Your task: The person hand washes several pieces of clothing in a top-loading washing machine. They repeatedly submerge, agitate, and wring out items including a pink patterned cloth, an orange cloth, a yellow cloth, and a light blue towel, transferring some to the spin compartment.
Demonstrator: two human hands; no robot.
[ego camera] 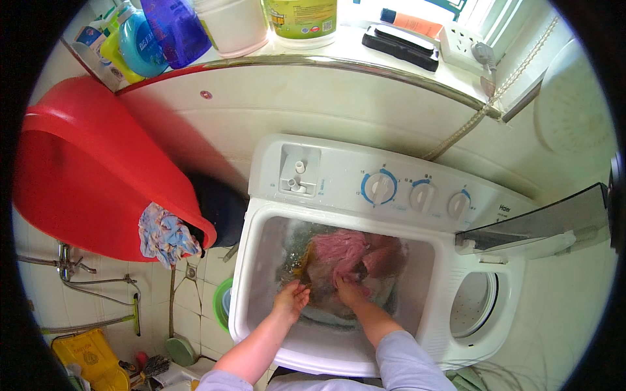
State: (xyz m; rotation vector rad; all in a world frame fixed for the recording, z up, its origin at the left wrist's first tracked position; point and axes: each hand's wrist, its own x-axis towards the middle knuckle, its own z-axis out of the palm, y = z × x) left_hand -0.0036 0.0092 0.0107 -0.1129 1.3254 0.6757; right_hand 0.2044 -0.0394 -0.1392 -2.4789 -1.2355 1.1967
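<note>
In front of me is the wash tub (413, 313) of a white Haier twin-tub washing machine (337, 188), holding water and wet laundry. A pink cloth (340, 249) lies bunched in the middle, with a darker reddish cloth (384, 261) to its right. Part of an ochre cloth (307, 259) shows at the left of the heap. My right hand (351, 292) grips the near end of the pink cloth, its fingertips partly hidden. Over the left side of the water, my left hand (292, 299) has curled fingers close to the laundry; whether it pinches any fabric is unclear.
The spin tub (473, 305) is at the right, its dark lid (538, 220) raised. A large red plastic tub (98, 181) leans at left, with a patterned cloth (166, 234) at its rim. Bottles and buckets stand on the ledge (342, 49), near a power strip (459, 41).
</note>
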